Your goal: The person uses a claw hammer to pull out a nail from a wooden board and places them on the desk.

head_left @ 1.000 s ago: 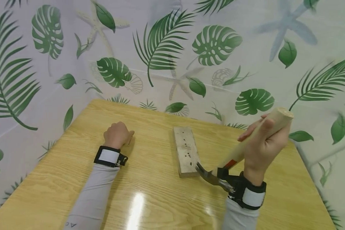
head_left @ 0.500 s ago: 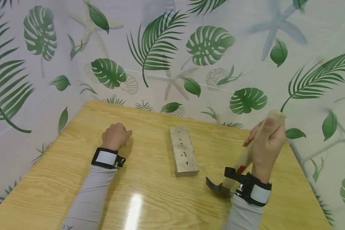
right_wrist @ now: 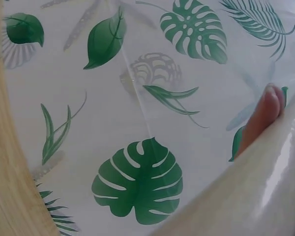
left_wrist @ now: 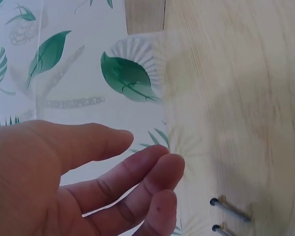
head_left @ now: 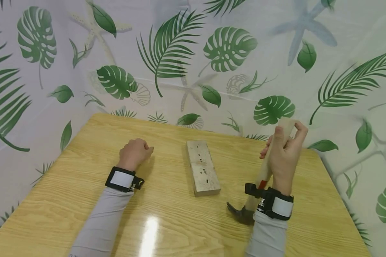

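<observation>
My right hand [head_left: 284, 157] holds a claw hammer [head_left: 267, 167] by its pale wooden handle, thumb along the shaft. The dark claw end hangs low near my wrist, to the right of a wooden block [head_left: 202, 167] and apart from it. Part of the head is hidden behind my wrist strap. In the right wrist view the handle [right_wrist: 250, 196] fills the lower right corner. My left hand [head_left: 135, 154] is near the table's left side, its fingers loosely bent around nothing. Beyond those fingers, the left wrist view shows two nails [left_wrist: 231, 210] on the wood.
The block lies flat on the wood-grain table [head_left: 167, 214], with several dark holes or nail ends along its top. A white leaf-patterned sheet [head_left: 186, 43] hangs behind the table and down its sides.
The hammer's claw has drawn away from the block's near end, and its handle stands steeper now. My right-hand grip looks looser. The left hand has barely moved; the view has shifted slightly.
</observation>
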A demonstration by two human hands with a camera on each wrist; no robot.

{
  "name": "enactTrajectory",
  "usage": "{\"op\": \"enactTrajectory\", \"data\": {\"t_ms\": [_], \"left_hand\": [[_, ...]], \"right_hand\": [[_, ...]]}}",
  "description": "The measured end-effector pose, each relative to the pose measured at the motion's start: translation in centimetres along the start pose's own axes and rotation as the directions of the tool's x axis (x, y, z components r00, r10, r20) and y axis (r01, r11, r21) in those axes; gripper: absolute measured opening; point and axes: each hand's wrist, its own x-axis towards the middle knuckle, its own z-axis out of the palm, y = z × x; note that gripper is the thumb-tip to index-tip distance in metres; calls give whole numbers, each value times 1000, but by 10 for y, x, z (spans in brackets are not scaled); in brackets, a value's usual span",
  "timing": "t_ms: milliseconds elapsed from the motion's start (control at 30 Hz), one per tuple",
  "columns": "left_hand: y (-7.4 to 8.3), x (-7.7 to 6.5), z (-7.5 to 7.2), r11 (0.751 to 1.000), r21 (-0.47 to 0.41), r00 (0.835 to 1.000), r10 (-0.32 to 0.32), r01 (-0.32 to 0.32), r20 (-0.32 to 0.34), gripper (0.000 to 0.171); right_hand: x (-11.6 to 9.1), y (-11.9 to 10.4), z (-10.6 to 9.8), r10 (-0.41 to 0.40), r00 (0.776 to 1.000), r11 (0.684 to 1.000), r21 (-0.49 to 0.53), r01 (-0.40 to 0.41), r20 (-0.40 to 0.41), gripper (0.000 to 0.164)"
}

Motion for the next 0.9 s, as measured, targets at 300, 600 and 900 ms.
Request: {"op": "enactTrajectory", "data": {"t_ms": [300,600,900], "left_hand": [[12,-6,14,999,-17,998,51,-50,39,51],[20,-9,24,995,43,995,87,-89,37,24],[25,-9,30,993,38,992,112,-114,49,20]], "right_hand": [[-4,44,6,361,904,843,-495,-211,230,76],[-15,85,7,675,703,642,-649,-408,225,72],[-23,101,8,711,688,577,-678,-456,143,67]]}}
